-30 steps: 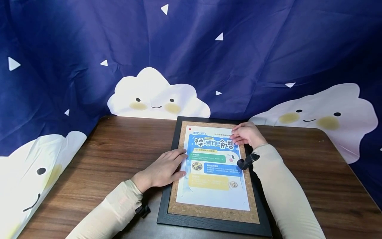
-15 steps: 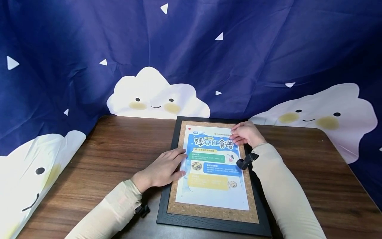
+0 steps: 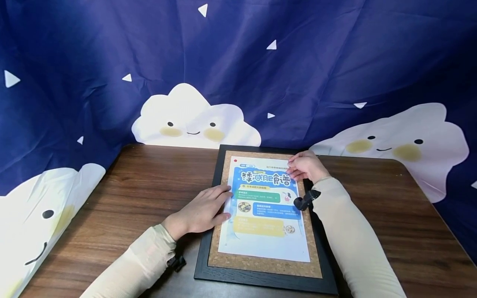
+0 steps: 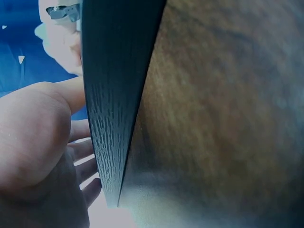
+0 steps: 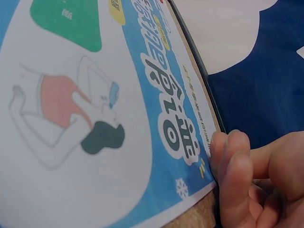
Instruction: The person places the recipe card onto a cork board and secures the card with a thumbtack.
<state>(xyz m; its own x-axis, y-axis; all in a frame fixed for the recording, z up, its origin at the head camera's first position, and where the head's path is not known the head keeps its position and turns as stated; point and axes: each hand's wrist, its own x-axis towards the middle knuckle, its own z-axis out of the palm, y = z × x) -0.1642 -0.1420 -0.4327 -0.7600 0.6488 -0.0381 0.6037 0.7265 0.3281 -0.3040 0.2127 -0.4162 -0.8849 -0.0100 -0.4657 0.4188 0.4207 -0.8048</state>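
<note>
A printed sheet (image 3: 266, 246) with blue, green and yellow panels lies on a cork board (image 3: 257, 265) in a black frame (image 3: 261, 281). A small round red pin head (image 3: 235, 160) shows at the sheet's top left corner. My left hand (image 3: 201, 209) rests over the frame's left side, fingers extended, fingertips at the sheet's left edge. My right hand (image 3: 307, 166) is at the top right corner, thumb and fingertips (image 5: 237, 142) drawn together in a pinch against the paper. What they pinch is hidden by the fingers, and I cannot tell what it is.
The framed board lies on a dark brown wooden table (image 3: 149, 169), near its far edge. Behind it hangs a navy curtain (image 3: 231, 49) with white clouds and triangles. Each wrist wears a small black camera, one (image 3: 306, 200) overlapping the board's right side in the head view.
The head view has shifted very slightly, moving the scene a little left. Both hands keep their places on the board, and the sheet stays put.
</note>
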